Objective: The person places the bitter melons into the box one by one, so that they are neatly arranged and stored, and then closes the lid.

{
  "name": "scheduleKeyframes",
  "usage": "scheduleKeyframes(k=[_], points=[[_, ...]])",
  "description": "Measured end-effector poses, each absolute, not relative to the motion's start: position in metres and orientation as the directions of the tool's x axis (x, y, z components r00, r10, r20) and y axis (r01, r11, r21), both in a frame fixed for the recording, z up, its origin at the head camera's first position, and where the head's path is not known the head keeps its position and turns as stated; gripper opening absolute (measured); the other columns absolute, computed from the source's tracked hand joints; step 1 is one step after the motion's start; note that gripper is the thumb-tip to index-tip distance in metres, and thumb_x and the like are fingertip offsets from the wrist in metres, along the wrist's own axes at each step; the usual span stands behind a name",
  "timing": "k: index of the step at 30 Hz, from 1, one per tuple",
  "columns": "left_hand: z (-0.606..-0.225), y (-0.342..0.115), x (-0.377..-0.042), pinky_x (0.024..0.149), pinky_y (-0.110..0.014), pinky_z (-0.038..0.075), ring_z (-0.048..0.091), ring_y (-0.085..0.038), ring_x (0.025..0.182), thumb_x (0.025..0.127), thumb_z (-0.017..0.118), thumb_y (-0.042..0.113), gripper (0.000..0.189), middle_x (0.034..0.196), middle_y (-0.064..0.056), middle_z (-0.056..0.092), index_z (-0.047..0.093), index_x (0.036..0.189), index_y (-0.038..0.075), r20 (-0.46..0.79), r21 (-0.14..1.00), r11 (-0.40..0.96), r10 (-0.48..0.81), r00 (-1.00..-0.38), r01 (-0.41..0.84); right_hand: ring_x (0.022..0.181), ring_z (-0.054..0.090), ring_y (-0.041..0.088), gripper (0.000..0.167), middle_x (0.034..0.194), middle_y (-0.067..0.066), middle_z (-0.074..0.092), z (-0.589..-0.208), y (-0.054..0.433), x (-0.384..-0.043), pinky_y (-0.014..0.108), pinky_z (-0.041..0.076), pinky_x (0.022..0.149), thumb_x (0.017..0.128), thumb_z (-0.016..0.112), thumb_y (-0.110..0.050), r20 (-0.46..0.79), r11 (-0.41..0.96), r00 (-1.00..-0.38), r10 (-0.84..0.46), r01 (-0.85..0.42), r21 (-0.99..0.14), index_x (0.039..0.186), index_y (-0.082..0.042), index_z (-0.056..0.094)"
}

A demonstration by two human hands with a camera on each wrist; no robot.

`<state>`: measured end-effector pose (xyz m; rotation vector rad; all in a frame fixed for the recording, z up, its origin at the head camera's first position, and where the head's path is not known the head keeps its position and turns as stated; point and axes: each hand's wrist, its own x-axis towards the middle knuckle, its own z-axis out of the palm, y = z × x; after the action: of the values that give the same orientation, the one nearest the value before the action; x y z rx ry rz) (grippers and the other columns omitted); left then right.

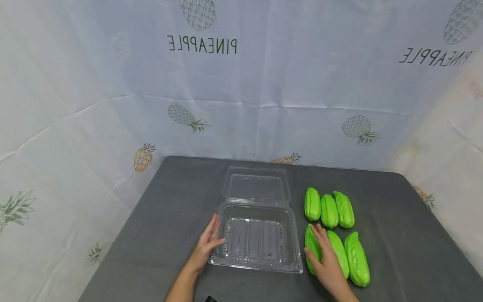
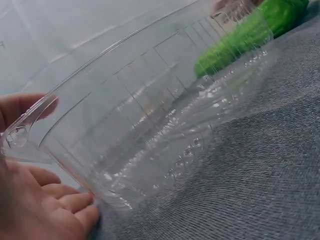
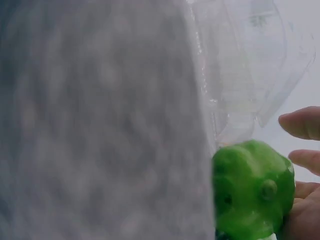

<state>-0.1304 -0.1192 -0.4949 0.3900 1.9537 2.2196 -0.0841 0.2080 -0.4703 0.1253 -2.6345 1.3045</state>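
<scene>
A clear plastic clamshell container (image 1: 254, 243) stands on the table with its lid (image 1: 256, 187) folded open toward the back. My left hand (image 1: 203, 248) holds its left side, thumb over the rim and fingers along the outer wall (image 2: 75, 200). To the right, my right hand (image 1: 327, 265) reaches over the near row of green ribbed vegetables, shaped like bitter melons, with its fingers spread. It partly covers the leftmost one (image 1: 312, 241) and the middle one (image 1: 339, 253). In the right wrist view the thumb stands apart from a green vegetable (image 3: 254, 192).
Beside the near row's middle vegetable lies another one (image 1: 357, 260). Behind them is a second row of three (image 1: 312, 204). Dark grey cloth covers the table (image 1: 166, 201). A pineapple-print curtain (image 1: 241, 84) hangs behind it and at both sides.
</scene>
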Motion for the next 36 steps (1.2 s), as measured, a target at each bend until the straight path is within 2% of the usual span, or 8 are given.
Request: scheduleKeyframes(k=[8,11,13,15,21,31,33,36], points=[[-0.497,-0.118,-0.131,0.098,-0.001,0.018,0.001,-0.034,0.142,0.078,0.053,0.002,0.084,0.155,-0.023,0.002,0.004,0.147,-0.007,0.029,0.995,-0.102,0.317,-0.948,-0.004,0.131,0.018,0.057,0.059,0.144,0.033,0.027,-0.476,0.205,-0.084,0.068,0.023,0.095,0.083,0.063,-0.006,0.263,0.617,-0.965,0.013,-0.199,-0.762,0.137,0.003,0.04],[-0.497,-0.118,-0.132,0.099,-0.002,0.019,0.003,-0.032,0.142,0.076,0.051,-0.002,0.084,0.155,-0.022,0.006,0.007,0.147,-0.006,0.021,0.993,-0.115,0.32,-0.947,-0.017,0.143,0.016,0.028,0.059,0.141,0.032,0.034,-0.481,0.203,-0.085,0.038,0.02,0.114,0.08,0.065,-0.004,0.334,0.647,-0.942,0.024,-0.24,-0.724,0.135,0.002,0.044],[-0.497,-0.118,-0.131,0.099,-0.002,0.019,0.002,-0.031,0.141,0.074,0.049,-0.004,0.084,0.155,-0.022,0.006,0.008,0.147,-0.007,0.031,0.992,-0.127,0.326,-0.945,-0.011,0.141,0.015,0.007,0.059,0.139,0.031,0.038,-0.483,0.202,-0.085,0.011,0.015,0.109,0.079,0.066,-0.002,0.38,0.669,-0.925,0.028,-0.265,-0.695,0.134,0.001,0.046],[-0.499,-0.119,-0.131,0.099,-0.002,0.019,0.004,-0.025,0.141,0.072,0.048,-0.006,0.084,0.154,-0.024,0.005,0.008,0.146,-0.008,0.05,0.991,-0.137,0.335,-0.941,0.004,0.132,0.012,-0.012,0.059,0.137,0.03,0.04,-0.485,0.2,-0.085,-0.005,0.009,0.094,0.076,0.068,0.001,0.417,0.682,-0.908,0.026,-0.289,-0.672,0.132,0.002,0.048],[-0.503,-0.123,-0.132,0.099,-0.001,0.019,0.019,0.017,0.128,0.069,0.043,-0.01,0.084,0.152,-0.028,0.0,0.006,0.145,-0.011,0.108,0.987,-0.155,0.369,-0.923,0.054,0.126,0.008,-0.021,0.062,0.136,0.031,0.042,-0.488,0.2,-0.086,-0.007,0.01,0.092,0.071,0.07,0.003,0.426,0.709,-0.904,0.027,-0.283,-0.645,0.13,0.005,0.05],[-0.504,-0.122,-0.133,0.099,-0.001,0.018,0.021,0.024,0.122,0.068,0.042,-0.009,0.086,0.154,-0.024,0.002,0.006,0.146,-0.009,0.053,0.992,-0.123,0.362,-0.931,0.008,0.128,0.01,-0.021,0.064,0.135,0.034,0.042,-0.491,0.203,-0.086,-0.005,0.007,0.098,0.07,0.071,0.004,0.428,0.722,-0.903,-0.03,-0.315,-0.616,0.129,0.01,0.048],[-0.504,-0.122,-0.132,0.099,-0.001,0.018,0.02,0.022,0.123,0.068,0.042,-0.009,0.086,0.155,-0.023,0.002,0.007,0.146,-0.008,0.042,0.993,-0.119,0.36,-0.932,-0.001,0.132,0.019,-0.01,0.065,0.137,0.032,0.042,-0.49,0.203,-0.086,0.0,0.018,0.1,0.071,0.072,0.001,0.403,0.747,-0.915,-0.018,-0.28,-0.603,0.13,0.007,0.048],[-0.503,-0.121,-0.132,0.099,-0.001,0.018,0.015,0.014,0.13,0.068,0.042,-0.009,0.086,0.155,-0.023,0.001,0.006,0.147,-0.007,0.04,0.992,-0.122,0.361,-0.932,-0.004,0.132,0.038,0.021,0.065,0.141,0.03,0.039,-0.486,0.203,-0.086,0.023,0.04,0.098,0.072,0.073,-0.003,0.345,0.772,-0.938,0.009,-0.213,-0.599,0.132,0.005,0.048]])
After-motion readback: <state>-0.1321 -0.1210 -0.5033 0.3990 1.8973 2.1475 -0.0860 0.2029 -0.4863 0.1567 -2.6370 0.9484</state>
